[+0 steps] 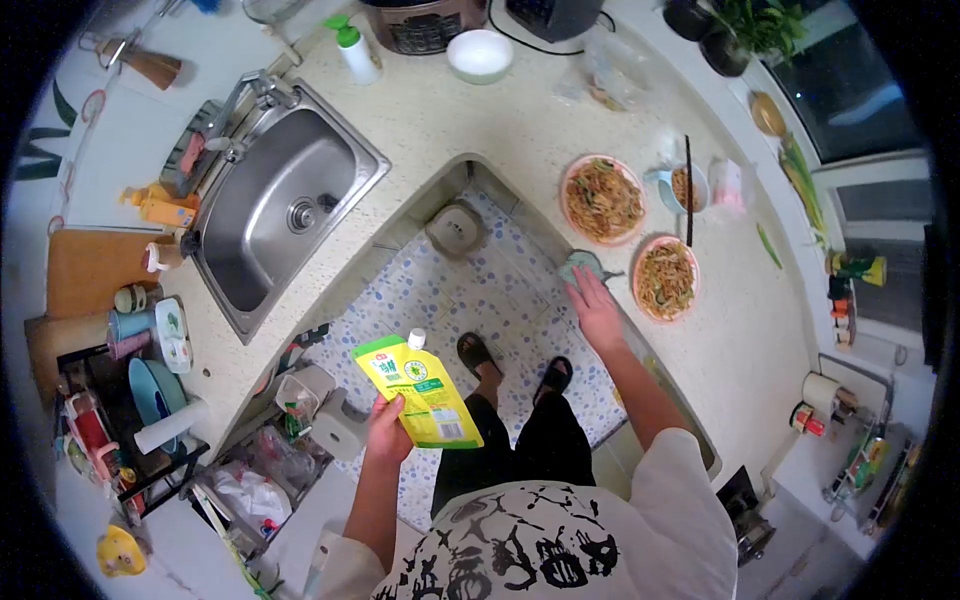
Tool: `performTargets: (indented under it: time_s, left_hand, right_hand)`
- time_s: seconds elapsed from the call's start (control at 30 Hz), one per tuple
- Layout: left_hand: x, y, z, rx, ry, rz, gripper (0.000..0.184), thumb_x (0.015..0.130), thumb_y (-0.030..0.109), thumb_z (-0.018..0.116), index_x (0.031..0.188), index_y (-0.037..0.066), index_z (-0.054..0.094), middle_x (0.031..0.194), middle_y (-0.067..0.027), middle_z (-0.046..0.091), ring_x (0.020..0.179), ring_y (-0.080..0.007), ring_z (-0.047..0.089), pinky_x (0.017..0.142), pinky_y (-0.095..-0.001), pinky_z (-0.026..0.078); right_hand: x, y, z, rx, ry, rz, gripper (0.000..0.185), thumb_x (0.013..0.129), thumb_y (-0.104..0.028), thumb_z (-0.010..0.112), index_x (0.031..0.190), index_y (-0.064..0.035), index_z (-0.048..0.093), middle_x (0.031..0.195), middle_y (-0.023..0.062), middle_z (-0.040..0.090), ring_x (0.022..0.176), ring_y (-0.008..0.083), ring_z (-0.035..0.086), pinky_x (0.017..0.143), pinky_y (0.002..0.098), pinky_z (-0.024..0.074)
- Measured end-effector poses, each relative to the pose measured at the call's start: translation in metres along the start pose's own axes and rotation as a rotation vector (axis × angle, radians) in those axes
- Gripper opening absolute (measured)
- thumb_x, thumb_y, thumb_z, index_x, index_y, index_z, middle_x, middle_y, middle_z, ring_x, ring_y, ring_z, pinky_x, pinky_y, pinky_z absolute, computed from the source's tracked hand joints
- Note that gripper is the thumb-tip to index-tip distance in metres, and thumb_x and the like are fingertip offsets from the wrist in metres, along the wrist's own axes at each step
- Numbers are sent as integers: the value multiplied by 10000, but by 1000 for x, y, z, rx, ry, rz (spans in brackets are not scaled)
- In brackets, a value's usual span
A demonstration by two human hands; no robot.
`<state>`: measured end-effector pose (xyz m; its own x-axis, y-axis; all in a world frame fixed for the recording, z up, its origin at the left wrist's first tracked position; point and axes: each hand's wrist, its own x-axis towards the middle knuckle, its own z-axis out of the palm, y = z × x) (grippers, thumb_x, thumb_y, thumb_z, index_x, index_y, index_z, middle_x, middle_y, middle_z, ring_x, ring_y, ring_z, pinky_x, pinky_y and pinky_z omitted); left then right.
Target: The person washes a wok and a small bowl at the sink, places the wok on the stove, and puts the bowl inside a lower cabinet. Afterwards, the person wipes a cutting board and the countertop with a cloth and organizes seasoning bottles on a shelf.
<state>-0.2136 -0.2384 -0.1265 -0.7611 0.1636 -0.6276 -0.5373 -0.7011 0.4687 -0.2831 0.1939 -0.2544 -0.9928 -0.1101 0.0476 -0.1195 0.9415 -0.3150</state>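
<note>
My left hand is closed on the lower left edge of a yellow and green spouted pouch with a white cap, held over the floor gap. Printing and a barcode show on the pouch. At the counter's inner edge, my right hand reaches forward with its fingers stretched out, the tips resting on a grey-green cloth. Just beyond and to the right of that hand are two plates of noodles, one nearer and one farther. The pouch's contents are hidden.
A small bowl with chopsticks across it stands beside the noodle plates. On the left is a steel sink. A white bowl and a green-topped pump bottle stand at the back. A bin sits on the floor.
</note>
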Motion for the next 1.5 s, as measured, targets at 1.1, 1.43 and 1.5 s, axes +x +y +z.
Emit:
performTargets:
  time_s: [1.1, 1.43, 1.5]
  left_hand:
    - [107, 196, -20, -207, 164, 300, 380, 962, 137, 563, 1335, 81, 514, 1297, -102, 615, 1180, -290, 599, 1022, -460, 471]
    - [99, 249, -110, -291, 261, 373, 426, 962, 175, 561, 1375, 121, 476, 1304, -71, 606, 1191, -274, 581, 1034, -480, 450]
    - [94, 258, -137, -317, 264, 373, 428, 973, 186, 547, 1388, 124, 468, 1306, -68, 606, 1207, -269, 571, 1038, -474, 450]
  right_hand:
    - [505, -190, 58, -83, 278, -154, 487, 909, -135, 563, 1382, -41, 494, 1450, 228, 436, 1321, 461, 408, 1107, 569, 313]
    - [352, -241, 68, 87, 120, 26, 482, 945, -77, 494, 1425, -49, 461, 1517, 234, 359, 1405, 468, 301, 1149, 532, 268]
    - [319, -275, 83, 111, 94, 42, 480, 947, -71, 486, 1426, -43, 460, 1520, 233, 356, 1414, 465, 291, 1152, 530, 265]
